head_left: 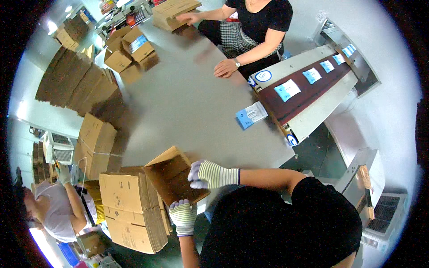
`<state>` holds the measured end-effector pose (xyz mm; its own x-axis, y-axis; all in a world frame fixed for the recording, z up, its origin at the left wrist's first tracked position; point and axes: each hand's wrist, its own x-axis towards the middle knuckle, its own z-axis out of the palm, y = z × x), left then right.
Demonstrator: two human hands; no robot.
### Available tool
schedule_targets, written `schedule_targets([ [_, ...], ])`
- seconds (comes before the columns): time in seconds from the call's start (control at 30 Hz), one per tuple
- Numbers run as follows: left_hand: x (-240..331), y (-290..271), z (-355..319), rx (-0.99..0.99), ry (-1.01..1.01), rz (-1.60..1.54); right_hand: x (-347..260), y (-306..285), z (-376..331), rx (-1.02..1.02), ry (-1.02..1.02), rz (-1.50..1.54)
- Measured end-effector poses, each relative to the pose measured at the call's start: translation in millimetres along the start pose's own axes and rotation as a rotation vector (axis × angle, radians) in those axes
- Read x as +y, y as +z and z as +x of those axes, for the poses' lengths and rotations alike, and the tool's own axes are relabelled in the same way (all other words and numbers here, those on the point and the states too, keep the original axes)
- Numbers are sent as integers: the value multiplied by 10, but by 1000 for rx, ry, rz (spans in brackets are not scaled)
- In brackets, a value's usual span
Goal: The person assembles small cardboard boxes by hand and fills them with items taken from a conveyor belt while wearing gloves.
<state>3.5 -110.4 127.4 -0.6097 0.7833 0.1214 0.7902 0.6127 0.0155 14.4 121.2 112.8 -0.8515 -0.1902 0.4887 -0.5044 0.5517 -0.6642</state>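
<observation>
An open cardboard box (172, 178) stands tilted in front of me at the table's near edge, its dark inside showing nothing in it. My left hand (182, 218), in a striped glove, has its fingers hooked over the box's near edge. At the right side of the box, my right hand (213, 174), gloved the same way, curls its fingers at the rim; the thumb's grip is partly hidden. Just left of the box leans a thick stack of flattened cartons (129, 210). A blue-and-white packet (251, 115) lies on the table beyond my right hand.
A conveyor belt (308, 85) at the right carries several packets toward the grey table (187, 98). Across sits a person (259, 31), one hand on folded cartons (172, 13). Open boxes (129, 49) and carton stacks (73, 80) line the left. Another person (60, 210) works there.
</observation>
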Motion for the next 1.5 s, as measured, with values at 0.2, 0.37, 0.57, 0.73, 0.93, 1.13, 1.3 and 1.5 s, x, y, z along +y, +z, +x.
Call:
schedule_targets([
  [0.2,43,3,62,-40,-22,-33,674,-720,-293,-186,463,-264],
  [0.37,12,84,55,-41,-18,-5,1157,-1256,-542,-364,631,-440],
  [0.57,21,100,79,-23,-44,-35,1829,-1802,-583,-557,804,-726],
  [0.73,0,134,47,-37,-52,-41,2136,-2178,-435,-665,880,-830],
  [0.93,-14,155,53,-74,-54,-58,2679,-2336,-592,-900,875,-812],
  [1.13,78,41,162,-74,-79,-47,2861,-2115,-820,-1077,1037,-610],
  [1.3,72,88,161,-38,-67,-71,2613,-1769,-1013,-1004,1174,-497],
  [1.5,100,94,150,-27,-107,-92,1348,-888,-1229,-842,726,-935],
])
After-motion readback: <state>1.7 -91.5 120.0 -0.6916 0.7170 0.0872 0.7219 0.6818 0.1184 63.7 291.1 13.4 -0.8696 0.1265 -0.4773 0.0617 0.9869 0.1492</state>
